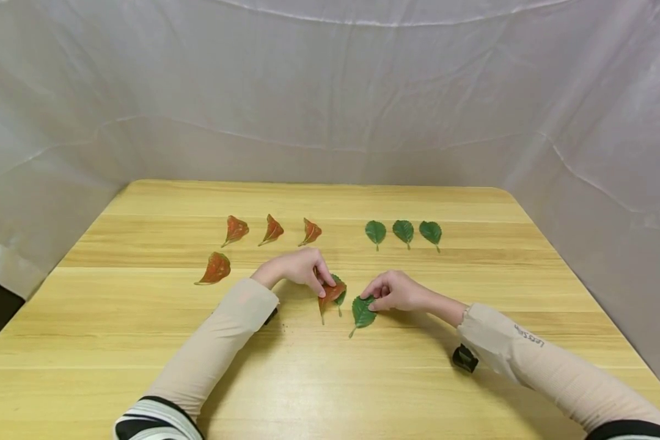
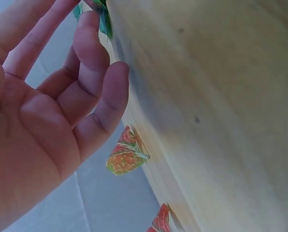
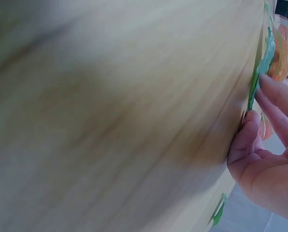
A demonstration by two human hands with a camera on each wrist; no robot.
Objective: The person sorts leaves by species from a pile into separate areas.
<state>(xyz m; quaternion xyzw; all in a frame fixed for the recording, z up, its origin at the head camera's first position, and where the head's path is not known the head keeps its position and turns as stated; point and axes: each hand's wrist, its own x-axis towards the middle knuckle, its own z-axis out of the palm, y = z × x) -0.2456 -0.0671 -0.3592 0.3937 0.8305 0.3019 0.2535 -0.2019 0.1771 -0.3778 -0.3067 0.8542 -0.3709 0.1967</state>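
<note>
In the head view my left hand pinches a red leaf between thumb and fingers, over the middle of the table. Partly behind that leaf a green leaf shows; whether the left hand also holds it I cannot tell. To the right, my right hand pinches the upper edge of another green leaf, its stem pointing down toward me. In the right wrist view this green leaf appears edge-on by the fingertips, close to the tabletop. The left wrist view shows the left palm with its lower fingers bent.
Three red leaves lie in a row at the back left, with one more red leaf in front. Three green leaves form a row at the back right. A pale curtain surrounds the wooden table.
</note>
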